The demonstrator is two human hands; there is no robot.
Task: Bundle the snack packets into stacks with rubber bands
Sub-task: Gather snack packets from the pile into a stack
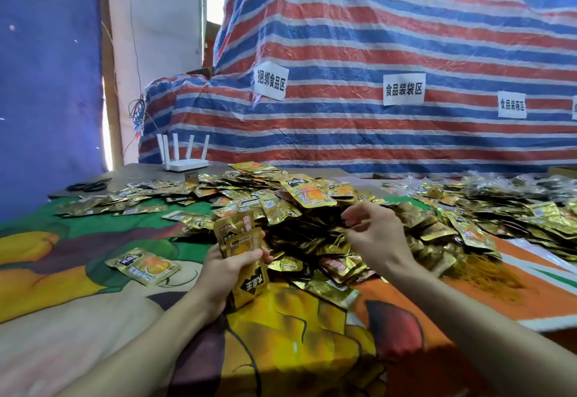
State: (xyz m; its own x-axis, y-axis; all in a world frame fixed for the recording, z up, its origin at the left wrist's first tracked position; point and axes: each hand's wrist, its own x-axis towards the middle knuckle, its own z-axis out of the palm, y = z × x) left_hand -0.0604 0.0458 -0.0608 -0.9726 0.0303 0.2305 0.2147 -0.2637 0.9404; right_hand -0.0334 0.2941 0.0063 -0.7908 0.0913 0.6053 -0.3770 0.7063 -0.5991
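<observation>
far left, black scissors [89, 185] and a white router [184, 164] sit at the back of the printed table cover [78, 287], and one loose packet [144, 265] lies flat on it. the left hand [229, 267] is closed around a small upright stack of gold packets [242, 242], thumb across the front. to its right, the right hand [374, 229] hovers over the main heap of packets [312, 218], fingers loosely curled and apparently empty; a pile of orange rubber bands [487, 275] lies further right.
</observation>
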